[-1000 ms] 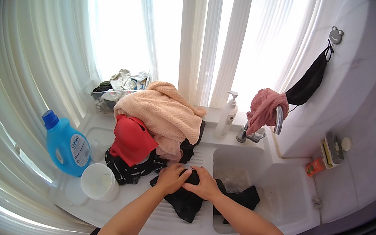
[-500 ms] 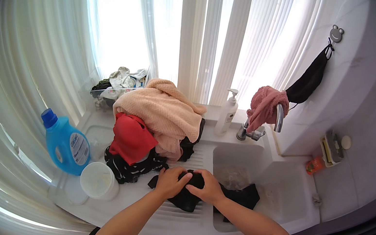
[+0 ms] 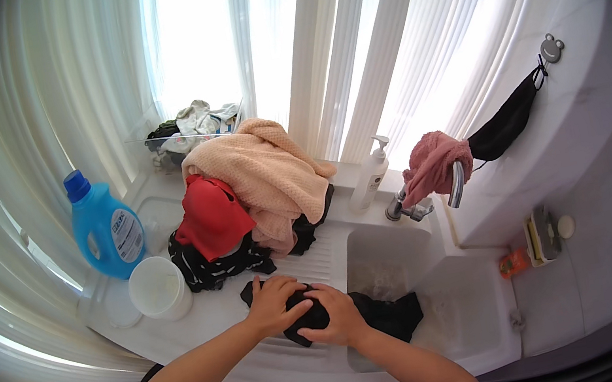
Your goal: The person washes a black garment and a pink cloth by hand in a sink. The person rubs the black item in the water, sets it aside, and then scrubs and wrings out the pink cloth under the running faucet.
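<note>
My left hand (image 3: 275, 306) and my right hand (image 3: 339, 315) are both closed on a black cloth garment (image 3: 392, 316), bunched between them over the ribbed washboard (image 3: 311, 260). Its right end trails over the edge into the sink (image 3: 462, 318), while a small flap pokes out by my left fingers. What sort of garment it is cannot be made out. Just beyond my hands lies a laundry pile: a red cloth piece (image 3: 214, 216), a peach towel (image 3: 258, 168) and a black-and-white patterned cloth (image 3: 207, 271).
At left stand a blue detergent bottle (image 3: 107, 226) and a white tub (image 3: 159, 289). A pump bottle (image 3: 370, 177) is behind the sink, beside a faucet (image 3: 457, 185) draped with a pink cloth (image 3: 436, 162). A clear bin (image 3: 169, 160) of clothes sits at the back; a black mask (image 3: 511, 118) hangs at right.
Both hands have closed in over the black garment, gathering it into a tighter bunch. My right hand has turned further over it. The surrounding things stay in place.
</note>
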